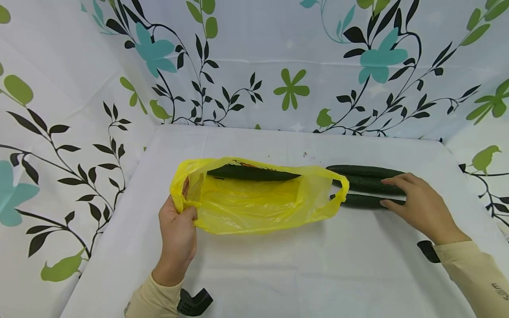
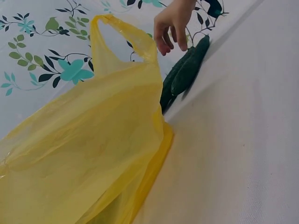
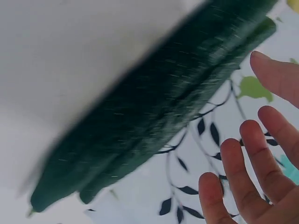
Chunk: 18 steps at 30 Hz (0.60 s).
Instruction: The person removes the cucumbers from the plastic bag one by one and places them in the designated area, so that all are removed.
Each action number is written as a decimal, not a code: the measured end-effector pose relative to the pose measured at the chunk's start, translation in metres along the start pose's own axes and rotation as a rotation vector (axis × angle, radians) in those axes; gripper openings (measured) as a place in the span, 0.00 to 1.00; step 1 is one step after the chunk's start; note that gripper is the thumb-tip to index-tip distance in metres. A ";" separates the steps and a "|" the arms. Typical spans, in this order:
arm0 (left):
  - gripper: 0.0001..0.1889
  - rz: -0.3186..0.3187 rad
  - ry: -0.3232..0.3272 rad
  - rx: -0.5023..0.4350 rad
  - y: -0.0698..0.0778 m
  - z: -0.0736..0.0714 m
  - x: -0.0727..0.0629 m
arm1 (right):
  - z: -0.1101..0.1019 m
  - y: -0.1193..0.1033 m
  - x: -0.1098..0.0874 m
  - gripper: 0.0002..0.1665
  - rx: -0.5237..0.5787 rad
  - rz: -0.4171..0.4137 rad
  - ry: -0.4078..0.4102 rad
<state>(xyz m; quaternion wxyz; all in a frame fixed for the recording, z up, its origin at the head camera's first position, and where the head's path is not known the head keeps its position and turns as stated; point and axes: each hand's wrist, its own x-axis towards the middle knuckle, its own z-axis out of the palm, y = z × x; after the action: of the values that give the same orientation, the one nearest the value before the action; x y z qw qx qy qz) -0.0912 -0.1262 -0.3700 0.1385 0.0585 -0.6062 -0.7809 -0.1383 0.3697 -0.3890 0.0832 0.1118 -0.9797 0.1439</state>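
Observation:
A yellow plastic bag has its mouth spread wide in the head view, and a dark green cucumber lies inside along the far side. My left hand grips the bag's left end, its fingertips hidden behind the plastic. Three cucumbers lie side by side to the right of the bag, partly behind its right handle. Over their right ends is my right hand, thumb and fingers apart. In the right wrist view its straight, spread fingers show beside the cucumbers, holding nothing.
A white cloth covers the table. Behind it hangs a floral patterned curtain, which also runs down the left and right sides. Black wrist devices show near both sleeves.

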 end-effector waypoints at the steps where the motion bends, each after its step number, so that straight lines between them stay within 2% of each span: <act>1: 0.33 0.000 0.000 0.000 0.000 0.000 0.000 | -0.001 -0.003 0.001 0.31 -0.003 -0.007 0.007; 10: 0.32 -0.012 0.007 0.008 0.000 -0.001 0.000 | -0.016 -0.037 0.007 0.30 -0.014 -0.067 0.099; 18: 0.31 -0.017 0.009 0.011 0.000 0.001 -0.001 | -0.032 -0.080 0.021 0.25 0.100 -0.105 0.215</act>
<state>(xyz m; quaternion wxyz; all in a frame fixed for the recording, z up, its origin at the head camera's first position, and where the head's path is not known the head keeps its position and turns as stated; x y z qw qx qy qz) -0.0904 -0.1253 -0.3698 0.1340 0.0679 -0.6096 -0.7784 -0.1351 0.3008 -0.3337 0.1894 0.1511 -0.9496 0.1991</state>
